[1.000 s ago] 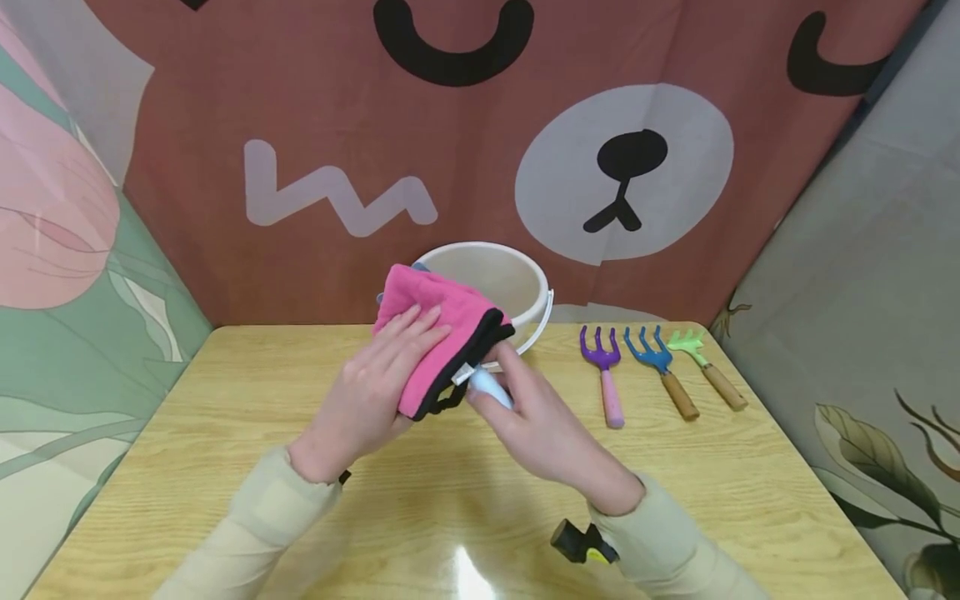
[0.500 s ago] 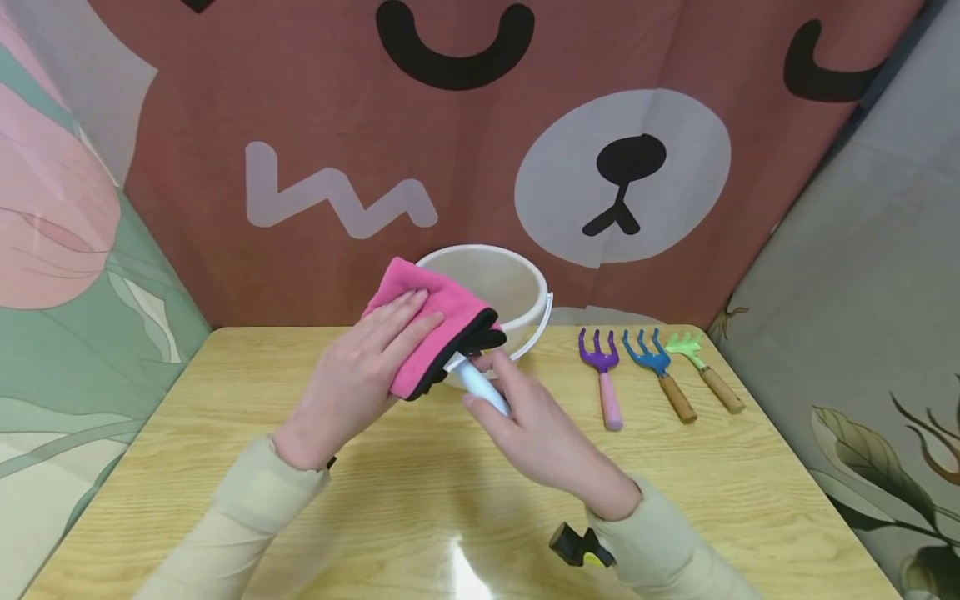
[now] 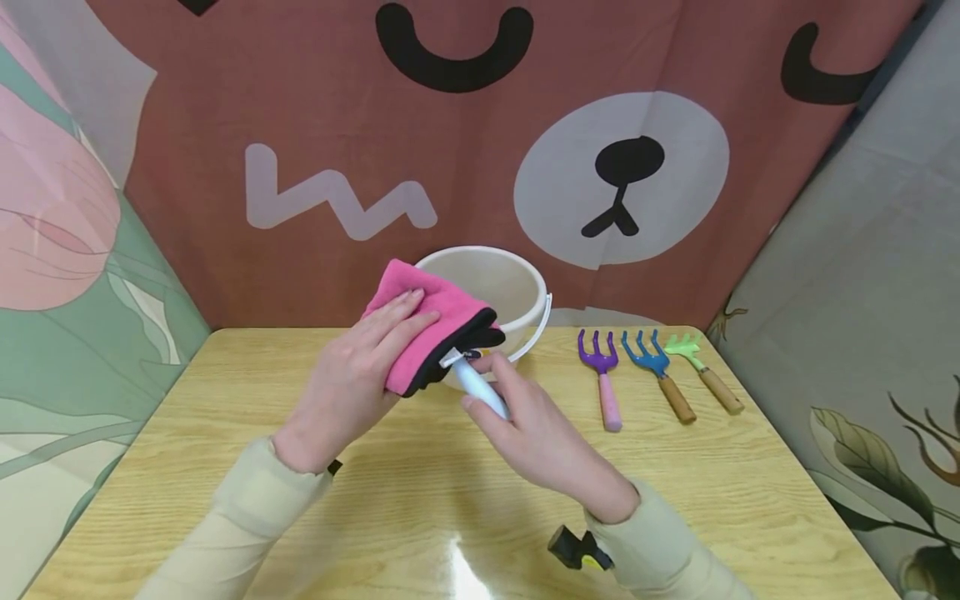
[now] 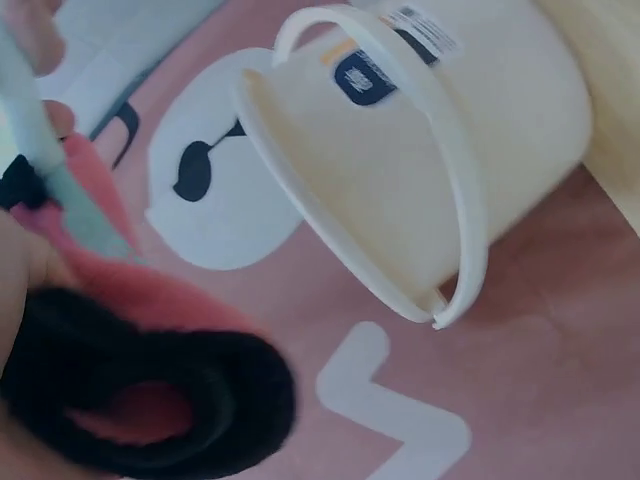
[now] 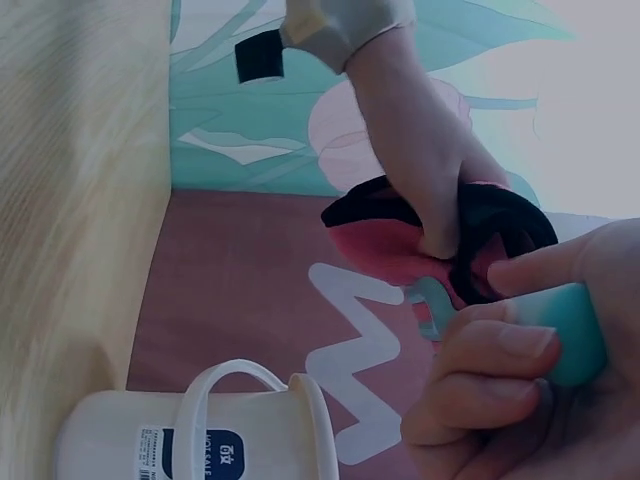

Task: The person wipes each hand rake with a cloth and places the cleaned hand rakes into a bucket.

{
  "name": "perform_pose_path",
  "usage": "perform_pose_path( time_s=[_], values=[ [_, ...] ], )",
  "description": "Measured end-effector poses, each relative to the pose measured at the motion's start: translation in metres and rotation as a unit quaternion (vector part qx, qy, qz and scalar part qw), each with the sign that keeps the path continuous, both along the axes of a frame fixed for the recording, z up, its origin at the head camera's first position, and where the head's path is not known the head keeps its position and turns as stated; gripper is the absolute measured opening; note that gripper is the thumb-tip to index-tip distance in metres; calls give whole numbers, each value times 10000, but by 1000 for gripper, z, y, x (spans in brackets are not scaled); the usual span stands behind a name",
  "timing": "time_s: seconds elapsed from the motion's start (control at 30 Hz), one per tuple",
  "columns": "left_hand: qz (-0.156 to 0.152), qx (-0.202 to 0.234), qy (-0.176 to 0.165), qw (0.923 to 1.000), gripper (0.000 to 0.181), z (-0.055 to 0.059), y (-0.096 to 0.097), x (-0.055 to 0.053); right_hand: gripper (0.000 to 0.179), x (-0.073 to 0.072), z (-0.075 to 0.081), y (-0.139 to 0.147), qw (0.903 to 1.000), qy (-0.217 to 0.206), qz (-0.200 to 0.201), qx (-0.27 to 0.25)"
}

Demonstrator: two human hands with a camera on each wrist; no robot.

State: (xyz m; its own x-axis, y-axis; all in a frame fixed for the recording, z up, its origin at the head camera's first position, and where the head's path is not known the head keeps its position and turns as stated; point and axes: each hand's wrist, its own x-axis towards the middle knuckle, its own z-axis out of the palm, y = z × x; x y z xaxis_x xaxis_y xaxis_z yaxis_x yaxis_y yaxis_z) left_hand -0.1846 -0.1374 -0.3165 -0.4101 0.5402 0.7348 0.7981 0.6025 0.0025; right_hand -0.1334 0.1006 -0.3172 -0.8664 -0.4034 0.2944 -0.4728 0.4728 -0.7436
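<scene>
In the head view, my left hand (image 3: 356,379) grips a folded pink cloth (image 3: 450,304) with black edging, fingers laid over its top. The cloth is wrapped round the head of a small garden fork (image 3: 480,387) with a pale blue handle, so its prongs are hidden. My right hand (image 3: 543,429) holds this handle between thumb and fingers, the tool slanting up to the left. In the right wrist view, the turquoise handle end (image 5: 575,330) shows within the curled fingers. The cloth's thick black edge (image 4: 240,390) fills the lower left of the left wrist view.
A white bucket (image 3: 480,248) with a swing handle stands at the table's back edge, just behind the cloth. To the right lie a purple fork (image 3: 600,362), a blue fork (image 3: 651,358) and a green fork (image 3: 693,352). A printed curtain (image 3: 337,108) hangs behind.
Blue prong tips that showed past the cloth one second ago are now covered. The cloth and left hand shifted slightly left, and more of the pale blue handle shows. The last half second brings little movement.
</scene>
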Motion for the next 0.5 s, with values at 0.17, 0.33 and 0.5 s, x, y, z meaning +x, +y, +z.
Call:
perform_pose_path(
  time_s=[0.17,0.33,0.5],
  values=[
    [-148,-134,-319,9993,74,4,4,2,29,0,0,0,9995,-41,-121,-277],
    [-417,46,-354,9985,64,3,6,3,27,-1,2,0,9985,-130,-22,-523],
    [-605,369,-316,9970,52,1,9,4,25,-2,2,1,9976,-206,3,-665]
  ],
)
